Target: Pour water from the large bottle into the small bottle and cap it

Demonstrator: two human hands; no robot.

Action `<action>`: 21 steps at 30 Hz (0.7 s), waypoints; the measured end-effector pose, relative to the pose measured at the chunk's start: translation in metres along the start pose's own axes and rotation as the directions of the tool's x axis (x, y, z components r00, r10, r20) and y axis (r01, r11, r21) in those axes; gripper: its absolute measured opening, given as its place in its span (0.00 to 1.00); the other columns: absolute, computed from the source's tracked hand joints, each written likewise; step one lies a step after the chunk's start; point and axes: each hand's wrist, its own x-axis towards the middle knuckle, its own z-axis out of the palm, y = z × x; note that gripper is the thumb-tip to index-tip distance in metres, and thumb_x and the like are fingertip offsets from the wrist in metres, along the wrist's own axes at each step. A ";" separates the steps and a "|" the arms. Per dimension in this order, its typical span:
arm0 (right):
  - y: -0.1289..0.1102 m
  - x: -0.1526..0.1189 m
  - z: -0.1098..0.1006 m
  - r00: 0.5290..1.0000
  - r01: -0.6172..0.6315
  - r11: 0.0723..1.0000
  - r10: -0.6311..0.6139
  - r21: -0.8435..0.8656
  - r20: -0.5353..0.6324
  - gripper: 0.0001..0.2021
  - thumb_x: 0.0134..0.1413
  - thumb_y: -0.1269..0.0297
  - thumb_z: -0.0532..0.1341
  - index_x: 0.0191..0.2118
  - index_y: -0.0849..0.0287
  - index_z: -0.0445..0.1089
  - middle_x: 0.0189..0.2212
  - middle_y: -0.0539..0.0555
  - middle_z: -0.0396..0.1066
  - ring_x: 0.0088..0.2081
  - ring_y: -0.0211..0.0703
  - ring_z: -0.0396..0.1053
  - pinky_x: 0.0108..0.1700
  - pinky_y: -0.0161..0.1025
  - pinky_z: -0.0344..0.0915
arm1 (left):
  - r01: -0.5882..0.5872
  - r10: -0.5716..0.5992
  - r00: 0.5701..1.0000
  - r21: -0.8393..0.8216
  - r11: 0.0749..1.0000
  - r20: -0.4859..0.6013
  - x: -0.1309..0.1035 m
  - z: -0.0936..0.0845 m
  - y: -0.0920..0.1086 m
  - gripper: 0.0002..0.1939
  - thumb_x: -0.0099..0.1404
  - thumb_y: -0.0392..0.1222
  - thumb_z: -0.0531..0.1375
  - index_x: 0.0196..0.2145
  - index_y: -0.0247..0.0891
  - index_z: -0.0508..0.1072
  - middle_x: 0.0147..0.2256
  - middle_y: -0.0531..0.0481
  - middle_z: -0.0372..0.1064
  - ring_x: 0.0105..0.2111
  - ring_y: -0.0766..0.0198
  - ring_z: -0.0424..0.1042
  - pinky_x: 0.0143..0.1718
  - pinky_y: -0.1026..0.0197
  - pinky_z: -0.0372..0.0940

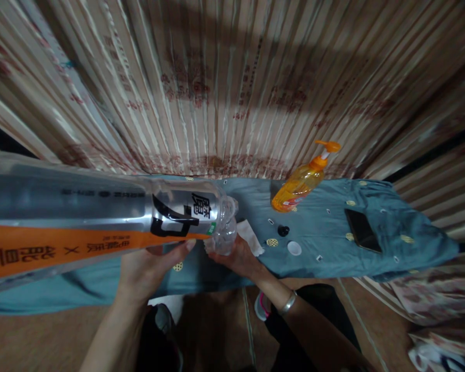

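A large plastic bottle (112, 206) with a silver and orange label lies sideways across the left of the view, close to me. Its far left end runs out of the picture. My left hand (143, 268) grips it from below, thumb along the label's lower edge; the other fingers are hidden behind the bottle. The fingers of my right hand (236, 256) close on the clear, lobed right end. Just beyond that hand, a white tissue (251, 237) rests on the blue-green cloth (313, 258). A small black cap (283, 230) and a white round lid (294, 248) lie further right.
An orange pump bottle (298, 183) stands at the back of the cloth. Towards the right end lies a dark phone (362, 230). A pleated, flower-printed curtain (225, 93) rises directly behind. Below the front edge, legs and shoes show above the brown floor (232, 330).
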 end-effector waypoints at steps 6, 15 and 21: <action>0.001 0.000 0.001 1.000 0.022 1.000 -0.022 0.003 0.014 0.30 0.54 0.58 0.77 0.61 0.49 0.72 0.60 0.57 0.83 0.59 0.62 0.83 0.64 0.60 0.81 | -0.050 0.048 0.998 0.059 0.997 0.027 0.001 -0.002 -0.005 0.26 0.38 0.46 0.75 0.40 0.46 0.81 0.34 0.51 0.80 0.29 0.55 0.76 0.36 0.48 0.83; -0.002 0.001 0.001 1.000 0.003 1.000 -0.003 -0.024 0.003 0.33 0.51 0.60 0.78 0.63 0.49 0.72 0.59 0.57 0.83 0.58 0.61 0.83 0.62 0.56 0.81 | -0.010 0.011 1.000 -0.038 0.999 0.025 0.001 0.001 -0.002 0.24 0.37 0.43 0.76 0.36 0.45 0.80 0.35 0.50 0.82 0.34 0.52 0.81 0.42 0.48 0.85; 0.000 0.000 0.001 1.000 0.021 1.000 -0.021 0.004 -0.003 0.34 0.51 0.61 0.78 0.64 0.49 0.72 0.57 0.58 0.84 0.58 0.63 0.83 0.61 0.56 0.82 | -0.003 0.002 0.999 -0.042 0.999 -0.035 0.000 -0.002 -0.004 0.24 0.32 0.43 0.80 0.27 0.45 0.76 0.29 0.54 0.76 0.29 0.56 0.77 0.42 0.46 0.85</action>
